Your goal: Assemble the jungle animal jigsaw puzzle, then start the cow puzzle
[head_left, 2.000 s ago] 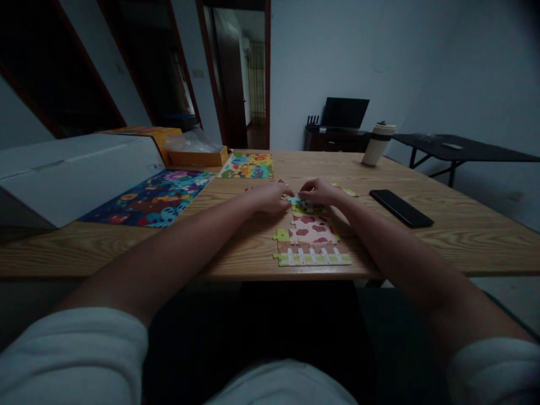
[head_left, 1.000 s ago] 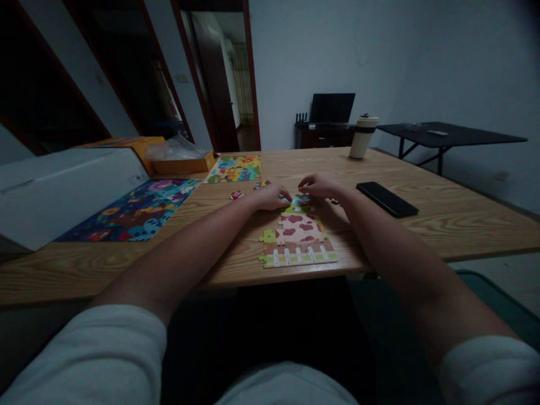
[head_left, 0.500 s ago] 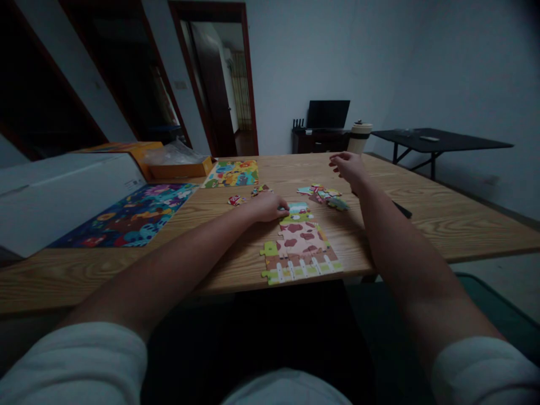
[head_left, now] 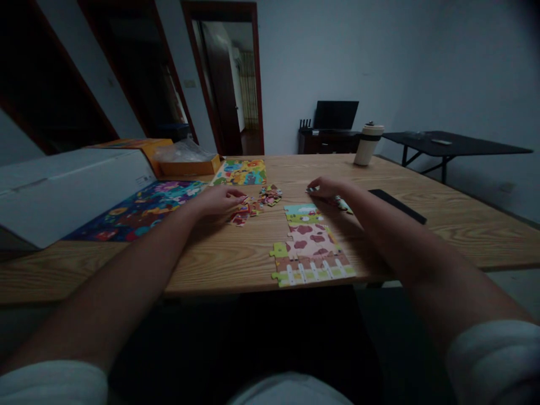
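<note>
A partly joined jigsaw puzzle lies flat near the table's front edge, showing a brown-spotted pink body, a white fence and a strip of sky. My left hand is at the left of several loose puzzle pieces, its thumb and fingers pinched on what looks like a small puzzle piece. Beyond the joined puzzle, my right hand pinches a puzzle piece over the right-hand pile. More puzzle pieces show under its wrist; the hand and forearm hide the rest of that pile.
Two finished puzzles, one dark blue and one yellow, lie at the left. Beside them stand a white box and an orange tray with clear plastic. A cream cup and a black flat object are right.
My left hand has left the joined puzzle's top edge and moved left to the loose pieces. My right hand has come down and left, from near the cup to the right-hand pile.
</note>
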Demonstrator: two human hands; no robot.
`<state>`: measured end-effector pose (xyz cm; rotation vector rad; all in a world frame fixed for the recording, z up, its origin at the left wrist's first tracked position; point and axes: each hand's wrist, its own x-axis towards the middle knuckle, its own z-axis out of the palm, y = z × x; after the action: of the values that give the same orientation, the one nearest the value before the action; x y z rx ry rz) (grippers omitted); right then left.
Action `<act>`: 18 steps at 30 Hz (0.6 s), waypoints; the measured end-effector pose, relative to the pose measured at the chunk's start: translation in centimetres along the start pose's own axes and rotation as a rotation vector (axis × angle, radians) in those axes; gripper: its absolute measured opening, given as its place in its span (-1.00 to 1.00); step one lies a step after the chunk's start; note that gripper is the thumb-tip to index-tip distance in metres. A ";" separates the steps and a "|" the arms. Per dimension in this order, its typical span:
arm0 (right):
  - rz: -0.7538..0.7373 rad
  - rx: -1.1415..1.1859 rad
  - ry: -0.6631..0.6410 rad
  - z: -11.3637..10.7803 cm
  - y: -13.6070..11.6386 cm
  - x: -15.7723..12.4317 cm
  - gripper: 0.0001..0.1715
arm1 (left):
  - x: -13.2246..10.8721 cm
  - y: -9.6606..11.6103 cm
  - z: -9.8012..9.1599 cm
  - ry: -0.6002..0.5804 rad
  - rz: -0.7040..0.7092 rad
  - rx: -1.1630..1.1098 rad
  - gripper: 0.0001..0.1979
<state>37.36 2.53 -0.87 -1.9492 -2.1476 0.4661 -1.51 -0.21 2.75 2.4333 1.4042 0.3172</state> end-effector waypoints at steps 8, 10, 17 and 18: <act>-0.023 -0.072 0.055 -0.2 -2.1 1.4 -0.45 | -0.5 -1.0 0.1 0.037 0.000 0.023 -0.60; -0.070 -0.104 0.087 0.1 -2.7 1.3 -0.40 | -0.3 -1.3 0.1 0.039 0.027 0.033 -0.60; -0.141 -0.098 0.183 0.0 -3.8 1.2 -0.53 | 0.0 -2.0 1.0 0.033 0.032 -0.054 -0.62; -0.147 -0.056 0.171 -0.1 -3.9 1.1 -0.57 | -0.1 -1.8 1.1 0.027 0.029 -0.068 -0.62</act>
<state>33.64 3.34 0.58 -1.7714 -2.1947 0.2084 -2.59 0.41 1.08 2.4045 1.3478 0.4002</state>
